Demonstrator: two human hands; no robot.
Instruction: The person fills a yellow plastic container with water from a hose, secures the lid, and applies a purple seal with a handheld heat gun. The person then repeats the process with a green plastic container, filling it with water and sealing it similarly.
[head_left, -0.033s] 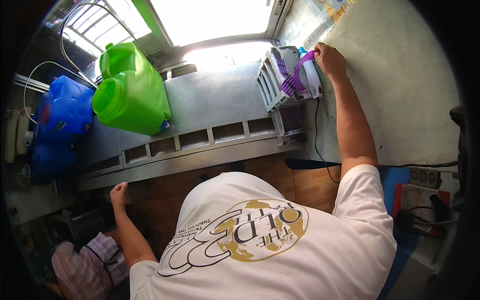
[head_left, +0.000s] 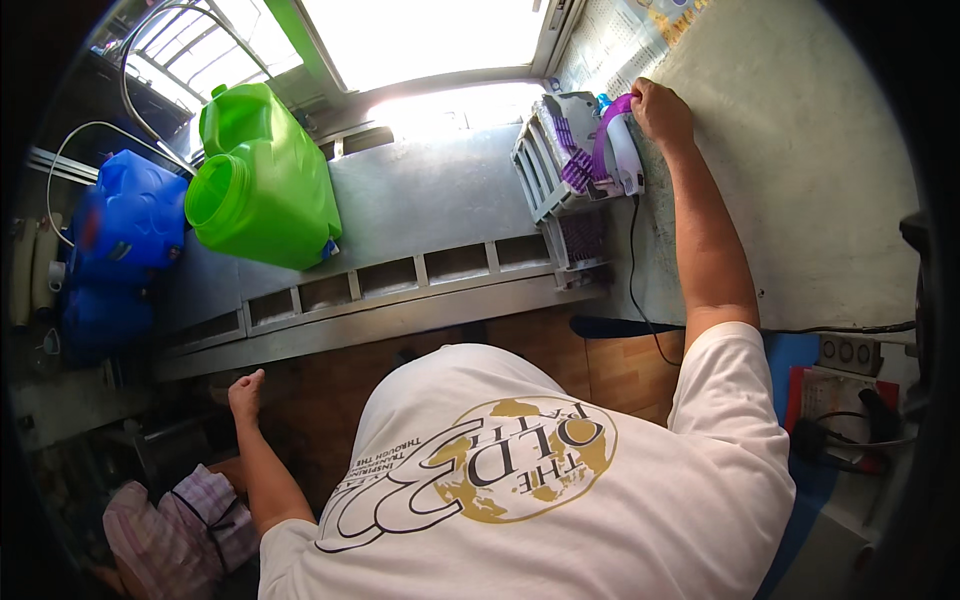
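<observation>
At the right end of the metal counter, my right hand (head_left: 662,112) is closed on the upper end of a purple strap (head_left: 603,140). The strap curves down beside a long white device (head_left: 626,158) with a blue top and a black cord at its lower end. Both are against a grey slatted rack (head_left: 548,160), with purple ribbed pieces (head_left: 578,170) hanging on it. My left hand (head_left: 245,393) is low on the left, in front of the counter's edge. Its fingers are curled, with nothing visible in them.
A green jerrycan (head_left: 285,190) rests on the metal counter (head_left: 430,190), left of the middle. Blue containers (head_left: 130,220) stand farther left. Bright window light comes from behind. A power strip (head_left: 850,355) is at the right, and a checked cloth (head_left: 190,525) lies at the lower left.
My left hand has shifted slightly to the right. My right hand stays at the purple strap, its forearm moved very slightly right.
</observation>
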